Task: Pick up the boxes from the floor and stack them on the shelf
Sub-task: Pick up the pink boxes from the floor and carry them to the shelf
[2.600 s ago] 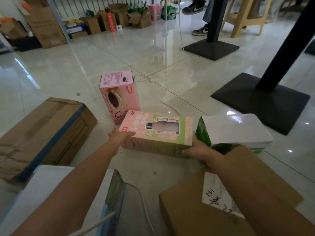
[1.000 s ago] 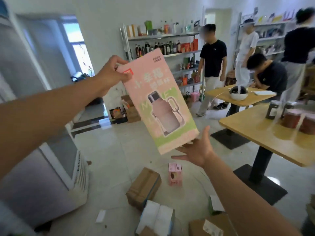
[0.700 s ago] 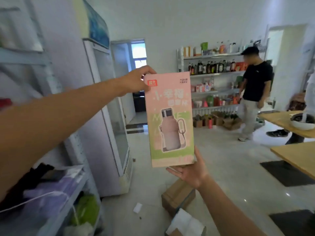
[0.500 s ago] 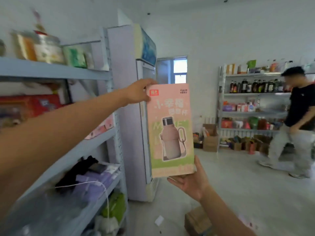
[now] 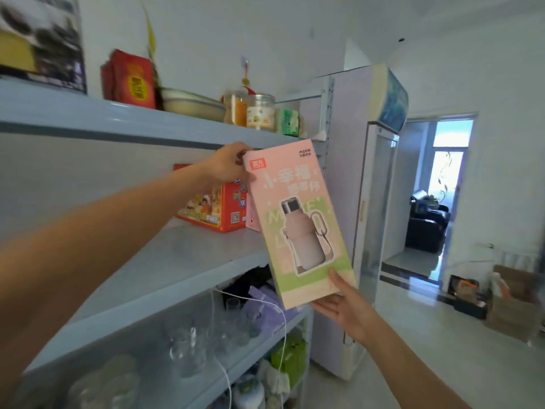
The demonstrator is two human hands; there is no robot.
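Tall pink-and-green cardboard box (image 5: 298, 225), seemingly light and stiff: my left hand (image 5: 233, 166) pinches its 11 o'clock corner, right hand (image 5: 339, 305) clasps 5 o'clock.

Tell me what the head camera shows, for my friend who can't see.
Two hands hold a pink box nearly upright before a blue shelf: the left hand grips its top corner, the right hand its bottom edge. A red box stands on the shelf behind it.
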